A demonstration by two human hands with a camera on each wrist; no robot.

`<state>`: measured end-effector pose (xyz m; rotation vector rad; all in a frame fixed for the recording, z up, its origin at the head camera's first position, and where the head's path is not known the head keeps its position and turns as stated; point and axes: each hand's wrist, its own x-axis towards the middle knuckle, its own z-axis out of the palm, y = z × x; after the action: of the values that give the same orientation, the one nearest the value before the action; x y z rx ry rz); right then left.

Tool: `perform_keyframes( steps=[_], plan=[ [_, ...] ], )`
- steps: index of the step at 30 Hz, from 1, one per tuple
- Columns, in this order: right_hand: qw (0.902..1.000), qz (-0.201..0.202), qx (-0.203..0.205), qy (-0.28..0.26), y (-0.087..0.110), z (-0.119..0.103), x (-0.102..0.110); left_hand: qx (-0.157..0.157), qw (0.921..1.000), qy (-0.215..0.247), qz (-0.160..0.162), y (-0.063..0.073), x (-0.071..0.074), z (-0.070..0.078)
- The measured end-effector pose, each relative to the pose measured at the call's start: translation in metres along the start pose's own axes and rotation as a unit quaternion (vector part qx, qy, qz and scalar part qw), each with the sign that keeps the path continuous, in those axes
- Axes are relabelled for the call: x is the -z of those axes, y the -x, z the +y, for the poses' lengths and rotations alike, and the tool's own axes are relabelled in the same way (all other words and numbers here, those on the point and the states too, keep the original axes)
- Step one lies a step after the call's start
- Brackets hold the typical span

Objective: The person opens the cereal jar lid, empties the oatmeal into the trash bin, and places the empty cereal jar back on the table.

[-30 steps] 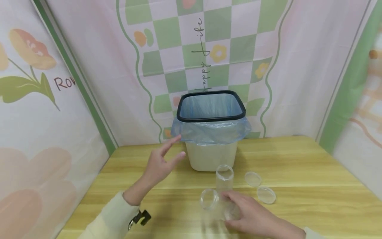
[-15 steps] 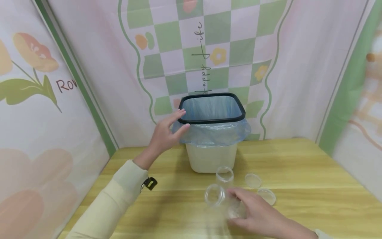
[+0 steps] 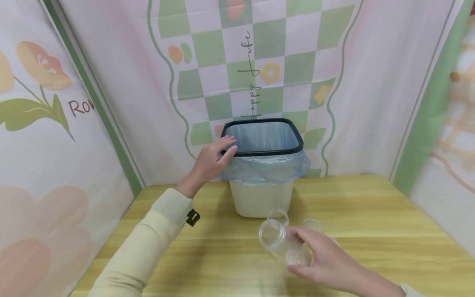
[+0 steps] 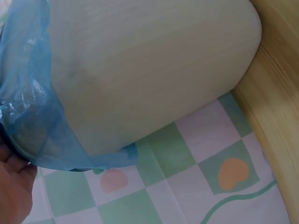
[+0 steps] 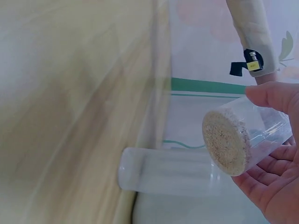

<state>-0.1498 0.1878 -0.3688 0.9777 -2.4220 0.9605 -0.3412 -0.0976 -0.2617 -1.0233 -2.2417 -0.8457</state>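
Observation:
My left hand (image 3: 213,161) is at the left front corner of the trash can (image 3: 261,200), holding its black rim (image 3: 267,153). In the left wrist view, fingers (image 4: 14,163) bend at the rim beside the blue liner bag (image 4: 35,126). My right hand (image 3: 326,258) grips a clear plastic jar (image 3: 276,241), tilted with its open mouth toward the upper left. Pale, coarse grains (image 5: 226,142) lie at the jar's bottom. Behind it stands a second clear jar (image 5: 163,170), mostly hidden by the held one in the head view.
Two clear round lids lie on the wooden table (image 3: 371,231) right of the jars: one lid (image 3: 313,224) shows, the other is mostly behind my right hand. Printed cloth (image 3: 256,62) hangs behind the trash can and along both sides.
My left hand has risen from beside the trash can to its rim. My right hand has lifted and tilted the jar, bringing it slightly up and to the right.

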Motion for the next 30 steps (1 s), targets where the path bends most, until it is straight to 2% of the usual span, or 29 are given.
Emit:
perform_keyframes(
  steps=[10,19,25,30],
  plan=[
    [0.9989,0.033,0.022,0.024,-0.010,-0.002,0.023,0.005,0.9997,-0.023,0.005,-0.001,-0.002,-0.005],
    [0.9981,0.031,-0.009,0.053,-0.023,-0.001,0.047,-0.035,0.9974,-0.059,0.020,-0.001,-0.004,-0.007],
    [0.9979,0.033,-0.012,0.055,-0.039,0.004,0.068,-0.037,0.9972,-0.064,0.014,0.000,-0.003,-0.007],
    [0.9959,0.035,-0.042,0.072,-0.055,0.007,0.090,-0.042,0.9964,-0.073,0.007,0.000,-0.002,-0.007]
  ],
)
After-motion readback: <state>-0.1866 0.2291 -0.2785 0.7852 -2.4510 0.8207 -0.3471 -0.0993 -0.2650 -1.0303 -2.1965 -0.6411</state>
